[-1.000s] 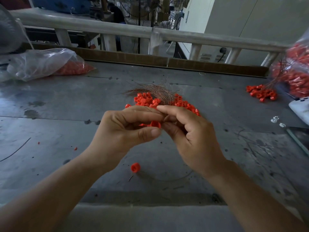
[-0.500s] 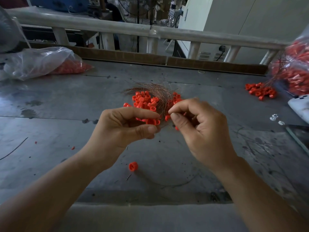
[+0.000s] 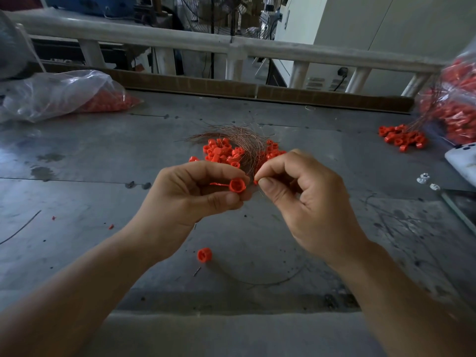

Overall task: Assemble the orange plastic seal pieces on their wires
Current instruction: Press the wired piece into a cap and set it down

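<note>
Above the grey metal table, my left hand pinches a round orange seal cap between thumb and fingers; a thin orange tab sticks out of the cap to the left. My right hand is just right of it, thumb and forefinger pinched on a tiny orange piece; a small gap separates the two pieces. Behind the hands lies a pile of loose orange seal pieces mixed with a bundle of thin copper wires. One orange cap lies alone on the table below my hands.
A clear plastic bag of orange pieces lies at the far left. At the right edge are a second bag and a small heap of wired seals. A white object and small white parts sit near the right edge. A railing runs along the back.
My hands were pressed together a second ago; the right hand pulled away to the right and now comes back close to the cap. The cap in my left hand shows more plainly.
</note>
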Tool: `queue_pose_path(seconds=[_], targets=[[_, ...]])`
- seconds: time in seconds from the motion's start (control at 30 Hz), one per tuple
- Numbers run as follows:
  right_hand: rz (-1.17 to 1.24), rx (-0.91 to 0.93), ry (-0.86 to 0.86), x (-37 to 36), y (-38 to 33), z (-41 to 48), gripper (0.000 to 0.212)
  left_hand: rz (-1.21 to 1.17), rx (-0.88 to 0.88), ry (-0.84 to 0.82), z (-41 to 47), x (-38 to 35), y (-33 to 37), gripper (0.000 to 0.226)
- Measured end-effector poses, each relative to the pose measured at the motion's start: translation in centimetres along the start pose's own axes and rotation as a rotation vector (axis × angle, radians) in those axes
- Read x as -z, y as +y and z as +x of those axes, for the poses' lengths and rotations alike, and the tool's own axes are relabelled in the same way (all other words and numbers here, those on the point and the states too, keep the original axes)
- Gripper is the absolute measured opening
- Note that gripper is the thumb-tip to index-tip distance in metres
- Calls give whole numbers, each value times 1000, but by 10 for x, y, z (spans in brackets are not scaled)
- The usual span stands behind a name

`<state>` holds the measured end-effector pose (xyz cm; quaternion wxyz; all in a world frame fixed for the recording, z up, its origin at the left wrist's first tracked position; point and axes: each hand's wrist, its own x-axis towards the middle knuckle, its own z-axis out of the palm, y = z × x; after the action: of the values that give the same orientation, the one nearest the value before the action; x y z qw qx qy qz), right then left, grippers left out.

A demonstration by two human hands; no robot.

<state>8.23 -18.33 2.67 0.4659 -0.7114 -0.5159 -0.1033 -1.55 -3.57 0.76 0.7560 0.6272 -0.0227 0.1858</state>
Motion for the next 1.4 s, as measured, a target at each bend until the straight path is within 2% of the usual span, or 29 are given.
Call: queue_pose_path(seconds=[0.37, 0.57, 0.67, 0.8, 1.0, 1.4], targets=[[-19, -5, -24, -1, -1, -2, 6, 11, -13, -7, -1, -3, 2, 33], [14, -23, -16, 0, 0, -1, 6, -5, 18, 91, 0, -5, 2, 28], [31, -37, -23, 0, 1, -2, 6, 29, 18, 96, -1, -6, 4, 31], [57, -49, -25, 1, 0, -1, 10, 6, -9, 98, 0, -8, 2, 21], [67, -69, -72, 1, -1, -1, 9, 32, 27, 35, -1, -10, 3, 34], [62, -98, -118, -1, 1, -2, 8, 11, 31, 42, 0, -9, 2, 33]])
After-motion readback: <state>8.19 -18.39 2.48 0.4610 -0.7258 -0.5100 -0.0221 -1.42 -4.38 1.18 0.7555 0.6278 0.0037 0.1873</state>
